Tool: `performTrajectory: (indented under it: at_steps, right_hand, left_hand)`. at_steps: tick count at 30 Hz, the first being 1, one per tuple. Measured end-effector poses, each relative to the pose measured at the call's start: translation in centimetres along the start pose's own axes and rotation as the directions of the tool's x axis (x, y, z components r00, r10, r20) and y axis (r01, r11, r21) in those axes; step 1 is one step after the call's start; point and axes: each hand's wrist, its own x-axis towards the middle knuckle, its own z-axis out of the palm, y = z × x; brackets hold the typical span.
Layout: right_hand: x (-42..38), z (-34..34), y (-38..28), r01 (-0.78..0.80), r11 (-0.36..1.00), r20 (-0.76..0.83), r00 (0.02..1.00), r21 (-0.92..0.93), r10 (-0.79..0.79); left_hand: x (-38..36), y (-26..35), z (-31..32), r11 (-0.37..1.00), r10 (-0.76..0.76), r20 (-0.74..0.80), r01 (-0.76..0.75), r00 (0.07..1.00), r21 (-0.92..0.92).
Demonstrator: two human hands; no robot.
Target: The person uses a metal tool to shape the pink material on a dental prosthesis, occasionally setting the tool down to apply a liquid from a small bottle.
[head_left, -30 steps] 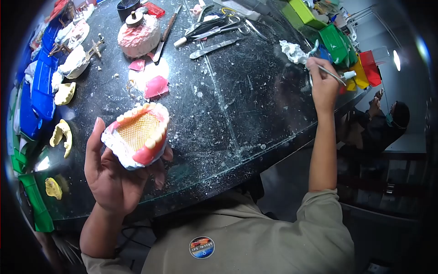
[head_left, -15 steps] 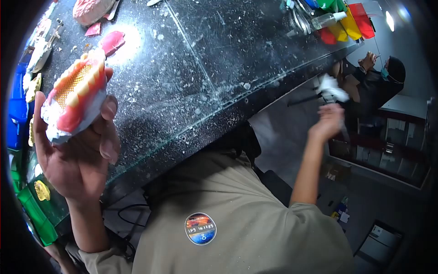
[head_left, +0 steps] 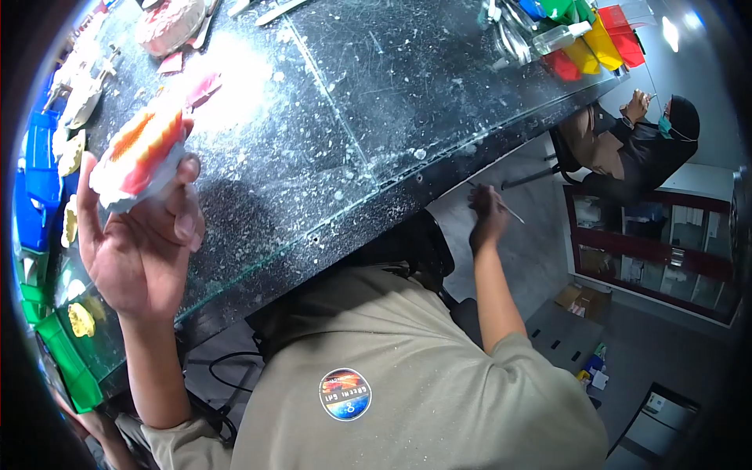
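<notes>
My left hand (head_left: pixel 137 270) is raised over the left part of the table, its fingers wrapped round a denture model (head_left: pixel 145 149). The model has a white plaster base, pink gum material, a row of teeth and a golden mesh in the middle; bright light washes out its upper end. My right hand (head_left: pixel 487 223) is off the table's front edge, closed round a thin, pale, stick-like tool (head_left: pixel 513 213). The tool's exact kind cannot be made out. Pink wax-like pieces (head_left: pixel 204 88) lie on the table beyond the model.
The dark, dusty table (head_left: pixel 313 157) has a pink-and-white round model (head_left: pixel 168 27) at its far left. Blue bins (head_left: pixel 41 160), green bins (head_left: pixel 70 368) and a yellow cast (head_left: pixel 81 319) line the left side. A bottle (head_left: pixel 560 37) stands far right. Another person (head_left: pixel 650 149) sits beyond.
My right hand has swung left, nearer the table edge; the blurred white thing at it is gone from view and the thin tool shows. My left hand has shifted slightly, still holding the denture model.
</notes>
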Motion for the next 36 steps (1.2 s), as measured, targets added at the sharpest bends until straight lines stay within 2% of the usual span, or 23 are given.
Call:
performTrajectory:
  at_steps: [1, 2, 4, 5, 6, 7, 8, 10, 12, 13, 15, 16, 18, 19, 20, 21, 22, 24, 25, 29, 32, 34, 36]
  right_hand:
    - [-0.4, -0.4, -1.9, 0.027, 1.0, -0.067, 0.997, 0.012, -0.027]
    - [-1.5, -0.7, -4.4, 0.065, 0.998, -0.124, 0.99, 0.013, -0.063]
    - [-2.9, -1.0, -10.0, 0.206, 0.962, -0.097, 0.977, 0.181, -0.191]
    - [-3.0, -1.2, -12.3, 0.262, 0.946, -0.109, 0.963, 0.19, -0.245]
    - [-3.0, -1.2, -14.5, 0.352, 0.917, -0.023, 0.935, 0.19, -0.354]
    - [-2.9, 0.0, -16.9, 0.455, 0.87, 0.086, 0.875, 0.192, -0.477]
    - [-2.9, 1.5, -18.8, 0.496, 0.848, 0.078, 0.853, 0.187, -0.517]
    - [-0.8, 4.6, -21.6, 0.681, 0.719, 0.172, 0.698, 0.138, -0.695]
    - [1.5, 8.7, -24.3, 0.771, 0.637, 0.244, 0.617, 0.006, -0.748]
    - [2.8, 10.6, -25.1, 0.788, 0.616, 0.327, 0.579, 0.013, -0.747]
    - [6.5, 13.6, -25.1, 0.765, 0.643, 0.538, 0.537, 0.013, -0.65]
    - [8.8, 14.8, -24.5, 0.914, 0.392, 0.564, 0.381, -0.107, -0.733]
    - [10.7, 16.8, -23.9, 0.985, 0.151, 0.643, 0.171, -0.087, -0.746]
    - [10.8, 17.2, -23.6, 0.989, 0.107, 0.674, 0.148, -0.102, -0.724]
    - [10.8, 17.6, -23.3, 0.991, 0.063, 0.705, 0.126, -0.114, -0.698]
    - [10.6, 17.8, -23.1, 0.988, 0.081, 0.721, 0.153, -0.134, -0.675]
    - [10.4, 18.0, -23.0, 0.991, 0.061, 0.735, 0.127, -0.116, -0.666]
    - [9.9, 18.2, -22.8, 0.996, 0.023, 0.757, 0.079, -0.084, -0.649]
    - [10.0, 18.0, -22.5, 0.992, 0.053, 0.771, 0.12, -0.112, -0.625]
    - [10.0, 17.6, -21.9, 0.978, 0.042, 0.795, 0.192, -0.205, -0.576]
    - [9.6, 17.7, -22.3, 0.971, 0.032, 0.829, 0.221, -0.238, -0.513]
    - [9.5, 17.8, -22.7, 0.972, 0.062, 0.847, 0.227, -0.225, -0.482]
    - [9.4, 17.5, -23.2, 0.964, 0.129, 0.873, 0.267, -0.234, -0.408]
  left_hand:
    - [-0.1, 0.1, 0.6, 1.0, 0.01, -0.083, -0.01, 0.996, 0.0]
    - [-0.1, 0.0, 0.6, 1.0, 0.012, -0.079, -0.012, 0.997, 0.001]
    - [0.0, 0.0, 0.7, 1.0, 0.025, -0.071, -0.024, 0.997, 0.006]
    - [-0.1, 0.2, 0.5, 0.993, 0.001, -0.089, -0.012, 0.996, -0.114]
    - [-0.1, 0.1, 0.1, 0.991, -0.006, -0.018, 0.004, 1.0, -0.132]
    - [-0.1, 0.1, 0.3, 0.989, -0.022, -0.024, 0.018, 0.999, -0.147]
    - [-0.2, 0.1, 0.6, 0.986, -0.036, -0.029, 0.031, 0.999, -0.165]
    - [-0.2, 0.1, 0.6, 0.988, -0.015, -0.032, 0.01, 0.999, -0.151]
    - [-0.3, 0.1, 1.0, 0.995, 0.035, -0.076, -0.041, 0.997, -0.088]
    - [-0.3, 0.2, 1.1, 0.992, 0.029, -0.111, -0.043, 0.993, -0.12]
    - [-0.2, 0.4, 0.8, 0.988, 0.042, -0.12, -0.059, 0.992, -0.141]
    - [-0.2, 0.5, 0.6, 0.988, 0.054, -0.087, -0.065, 0.995, -0.14]
    - [-0.1, 0.7, 0.2, 0.987, 0.076, -0.02, -0.078, 0.997, -0.138]
    - [0.0, 0.7, -0.6, 0.987, 0.085, 0.092, -0.072, 0.992, -0.141]
    - [-0.1, 0.7, -0.6, 0.986, 0.083, 0.065, -0.072, 0.994, -0.153]
    - [-0.1, 0.8, -0.4, 0.983, 0.08, 0.038, -0.073, 0.996, -0.166]
    - [-0.2, 0.8, -0.3, 0.981, 0.078, 0.011, -0.074, 0.997, -0.179]
    - [-0.2, 1.0, 0.9, 0.976, 0.036, -0.171, -0.072, 0.985, -0.205]
    - [-0.2, 0.9, 0.1, 0.984, 0.051, -0.081, -0.064, 0.995, -0.167]
    - [-0.1, 1.1, 0.6, 0.981, -0.003, -0.201, -0.036, 0.98, -0.189]
    - [0.0, 1.0, 0.6, 0.983, -0.002, -0.196, -0.035, 0.981, -0.181]
    - [0.1, 0.8, -0.1, 0.984, 0.041, -0.069, -0.052, 0.997, -0.171]
    - [0.1, 0.7, -0.3, 0.983, 0.048, -0.038, -0.054, 0.998, -0.175]
